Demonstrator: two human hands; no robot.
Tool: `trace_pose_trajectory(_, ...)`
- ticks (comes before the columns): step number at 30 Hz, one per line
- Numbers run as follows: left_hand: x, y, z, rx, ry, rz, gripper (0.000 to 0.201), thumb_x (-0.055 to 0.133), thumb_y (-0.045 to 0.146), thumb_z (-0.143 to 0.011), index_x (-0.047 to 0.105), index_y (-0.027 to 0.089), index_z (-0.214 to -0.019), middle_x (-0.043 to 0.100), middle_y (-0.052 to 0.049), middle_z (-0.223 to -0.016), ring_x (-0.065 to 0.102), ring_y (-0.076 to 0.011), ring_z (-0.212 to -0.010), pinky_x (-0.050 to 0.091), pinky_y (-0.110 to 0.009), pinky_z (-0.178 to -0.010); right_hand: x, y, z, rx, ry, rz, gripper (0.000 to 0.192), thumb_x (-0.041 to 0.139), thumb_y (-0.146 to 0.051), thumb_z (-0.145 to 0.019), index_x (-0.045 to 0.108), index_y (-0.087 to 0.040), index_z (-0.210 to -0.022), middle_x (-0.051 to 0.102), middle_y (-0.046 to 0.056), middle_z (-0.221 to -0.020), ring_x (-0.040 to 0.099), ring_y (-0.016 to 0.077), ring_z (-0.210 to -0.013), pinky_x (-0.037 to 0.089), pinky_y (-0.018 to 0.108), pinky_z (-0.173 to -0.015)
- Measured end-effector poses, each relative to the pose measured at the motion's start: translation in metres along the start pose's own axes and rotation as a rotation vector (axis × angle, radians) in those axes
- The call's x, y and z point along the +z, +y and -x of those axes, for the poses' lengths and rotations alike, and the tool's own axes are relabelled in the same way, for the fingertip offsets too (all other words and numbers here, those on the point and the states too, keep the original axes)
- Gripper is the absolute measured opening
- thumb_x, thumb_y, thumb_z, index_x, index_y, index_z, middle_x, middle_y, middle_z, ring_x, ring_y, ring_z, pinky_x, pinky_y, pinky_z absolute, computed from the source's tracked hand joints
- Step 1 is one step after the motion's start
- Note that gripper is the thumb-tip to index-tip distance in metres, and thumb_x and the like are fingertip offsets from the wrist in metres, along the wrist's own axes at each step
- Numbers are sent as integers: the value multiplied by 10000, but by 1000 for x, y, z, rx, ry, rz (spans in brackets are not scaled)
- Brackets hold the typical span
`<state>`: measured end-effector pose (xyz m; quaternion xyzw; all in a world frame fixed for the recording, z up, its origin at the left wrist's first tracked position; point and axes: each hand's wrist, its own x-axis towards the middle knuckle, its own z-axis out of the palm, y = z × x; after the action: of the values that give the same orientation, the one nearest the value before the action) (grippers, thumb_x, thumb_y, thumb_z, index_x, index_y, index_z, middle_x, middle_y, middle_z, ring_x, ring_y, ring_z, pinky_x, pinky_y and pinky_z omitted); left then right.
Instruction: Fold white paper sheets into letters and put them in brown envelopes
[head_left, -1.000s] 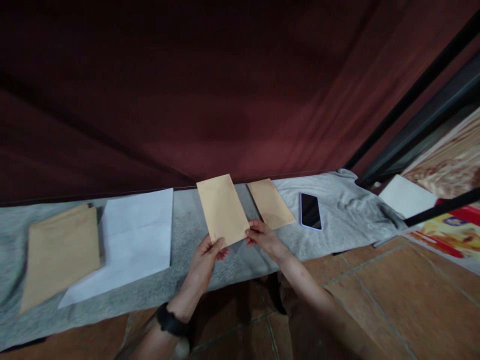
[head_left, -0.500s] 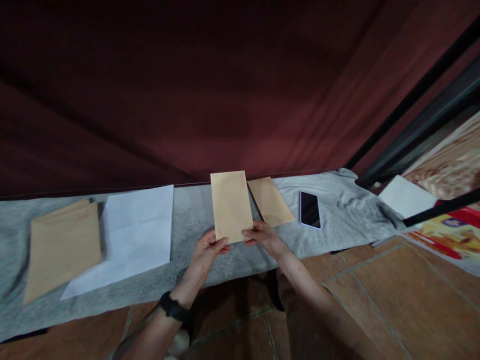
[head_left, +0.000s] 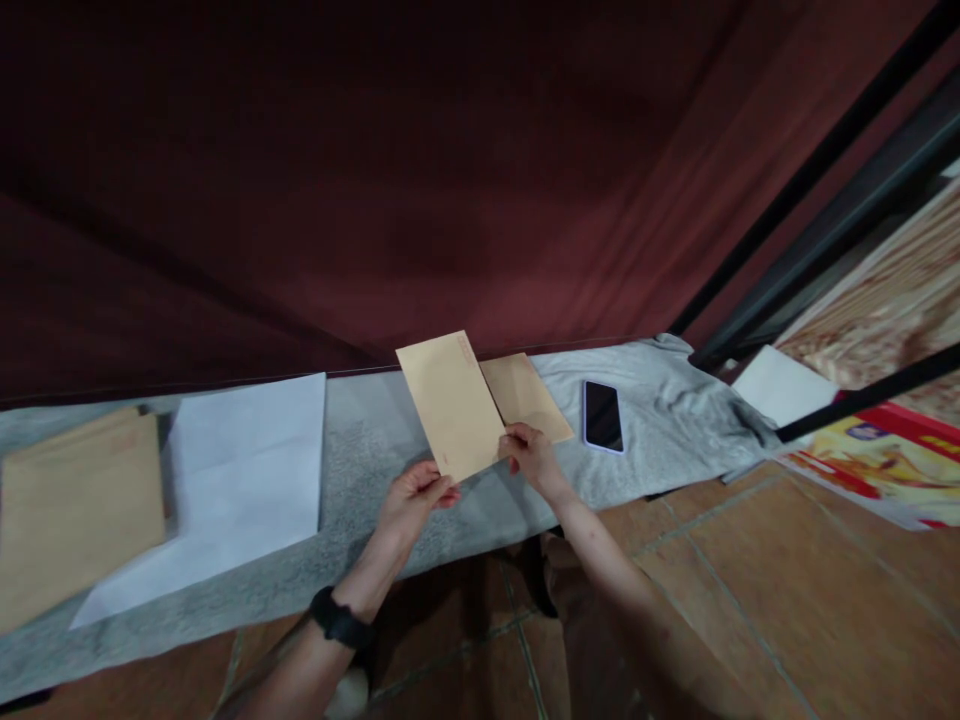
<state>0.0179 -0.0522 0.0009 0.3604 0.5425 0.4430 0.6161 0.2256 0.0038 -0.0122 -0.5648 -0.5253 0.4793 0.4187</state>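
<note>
A tan envelope (head_left: 452, 402) is held above a grey cloth (head_left: 375, 450), tilted with its top to the left. My left hand (head_left: 411, 500) grips its lower left corner. My right hand (head_left: 531, 455) pinches its lower right edge. A second tan envelope (head_left: 531, 394) lies flat on the cloth just behind my right hand, partly covered by the held one. A black band sits on my left wrist.
A dark phone (head_left: 601, 415) lies on the cloth right of the envelopes. A white sheet (head_left: 232, 470) and a stack of large tan envelopes (head_left: 75, 510) lie to the left. A dark red curtain (head_left: 375, 180) hangs behind. Brown tiled floor (head_left: 750, 600) and printed papers (head_left: 870, 450) are on the right.
The held envelope has turned from nearly upright back to a left tilt. The view has shifted, so everything on the cloth sits further left.
</note>
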Motion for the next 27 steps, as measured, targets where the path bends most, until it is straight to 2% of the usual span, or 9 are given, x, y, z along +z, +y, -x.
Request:
trace_pose_trajectory(3,14,1,-5,27,6,-16,502,870,495,-559,653,167,-871,741,-46,-727,683,-171,-640,537,-285,-646,-11,-2,-4,8,54,85,124,541,-291,-820,630,-206,-828,527,-56,-542,498,107,-459,422,196,-437)
trace_pose_trajectory(11,65,10,-34,62,-40,-58,497,839,393,-595,602,172,-973,722,-18,-691,659,-152,-586,503,-261,-585,-55,0,-12,30,225,244,247,490,-266,-871,707,-181,-952,673,15,-736,576,138,-507,480,249,-528)
trace_pose_trajectory(15,87,10,-50,39,-78,-74,480,844,367,-606,594,168,-963,716,-22,-694,660,-145,-587,502,-257,-589,-76,5,-16,54,292,338,270,482,-198,-886,734,-170,-978,710,46,-802,665,167,-657,515,251,-654)
trace_pose_trajectory(20,98,3,-64,11,-81,-104,428,848,323,-620,582,173,-921,707,-21,-672,651,-140,-554,488,-250,-558,-86,9,-20,76,311,449,276,480,-128,-897,744,-154,-972,717,69,-884,693,170,-740,510,224,-672)
trace_pose_trajectory(27,101,-3,-72,-20,-80,-125,419,848,292,-629,566,189,-921,689,-3,-657,643,-133,-523,471,-235,-521,-82,10,-17,116,323,588,246,500,-120,-923,726,-127,-1017,671,139,-1045,688,188,-805,512,252,-722)
